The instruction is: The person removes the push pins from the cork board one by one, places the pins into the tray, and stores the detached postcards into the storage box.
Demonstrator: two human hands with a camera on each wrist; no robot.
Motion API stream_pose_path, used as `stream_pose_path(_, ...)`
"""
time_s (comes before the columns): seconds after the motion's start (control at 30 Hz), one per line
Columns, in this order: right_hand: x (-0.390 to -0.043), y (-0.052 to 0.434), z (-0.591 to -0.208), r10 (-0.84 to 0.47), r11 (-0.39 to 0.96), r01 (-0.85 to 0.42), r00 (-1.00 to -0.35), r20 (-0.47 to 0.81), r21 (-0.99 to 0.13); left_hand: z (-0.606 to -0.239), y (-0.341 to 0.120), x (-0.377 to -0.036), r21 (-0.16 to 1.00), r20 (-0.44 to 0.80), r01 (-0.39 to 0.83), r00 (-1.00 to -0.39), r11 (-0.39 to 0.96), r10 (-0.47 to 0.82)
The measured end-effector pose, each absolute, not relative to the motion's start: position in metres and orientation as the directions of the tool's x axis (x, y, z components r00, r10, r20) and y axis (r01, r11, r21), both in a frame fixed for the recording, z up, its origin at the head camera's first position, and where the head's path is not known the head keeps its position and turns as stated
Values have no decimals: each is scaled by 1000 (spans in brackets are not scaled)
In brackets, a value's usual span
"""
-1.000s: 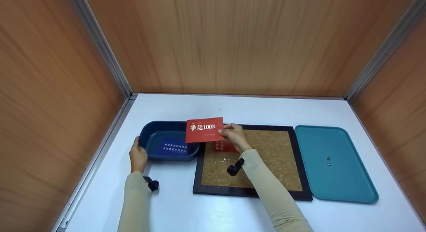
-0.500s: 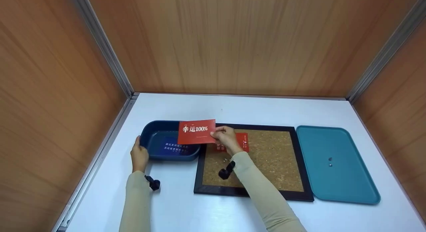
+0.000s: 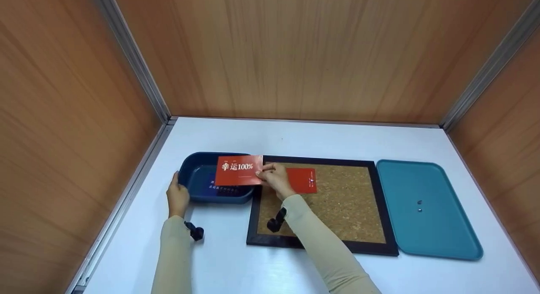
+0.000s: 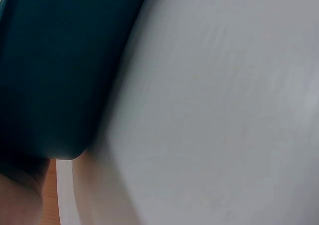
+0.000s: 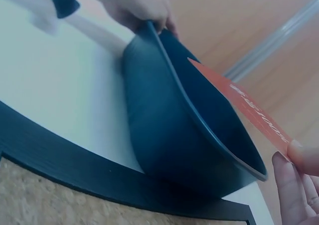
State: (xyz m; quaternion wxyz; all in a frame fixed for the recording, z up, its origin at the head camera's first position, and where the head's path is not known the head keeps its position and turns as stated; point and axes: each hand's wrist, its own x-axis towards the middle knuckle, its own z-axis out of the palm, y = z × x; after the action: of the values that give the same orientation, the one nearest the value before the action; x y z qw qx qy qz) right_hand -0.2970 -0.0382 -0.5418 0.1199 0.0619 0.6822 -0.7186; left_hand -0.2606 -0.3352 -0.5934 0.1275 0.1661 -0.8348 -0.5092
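The right hand (image 3: 276, 179) is pinching the red card (image 3: 237, 171) by its edge, the left hand (image 3: 177, 197) gripping the blue basin (image 3: 217, 199); a light, level hold should be sparing creases.

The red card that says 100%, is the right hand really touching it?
Touching. The right wrist view shows it: the right hand pinches the end of the red card between thumb and finger.
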Motion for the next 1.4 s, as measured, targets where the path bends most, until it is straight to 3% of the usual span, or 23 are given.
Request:
stream_pose_path(0.2, -294, -51, -541, -91, -13, 240, -967, -238, -971, -591, -335, -261, 892, 34, -156, -912, 423, -408)
stream_pose_path(0.67, -285, -72, -545, -87, 191, 99, -989, -117, -977, -588, -332, -258, 901, 23, -158, -912, 405, -409)
stream_pose_path(0.9, -283, -80, -550, -93, 203, 56, -993, -76, -978, -588, -330, -256, 903, 27, -154, -911, 400, -411)
stream_pose_path(1.4, -281, -79, -548, -82, 422, 9, -995, -48, -906, -591, -330, -260, 892, 23, -164, -914, 421, -405)
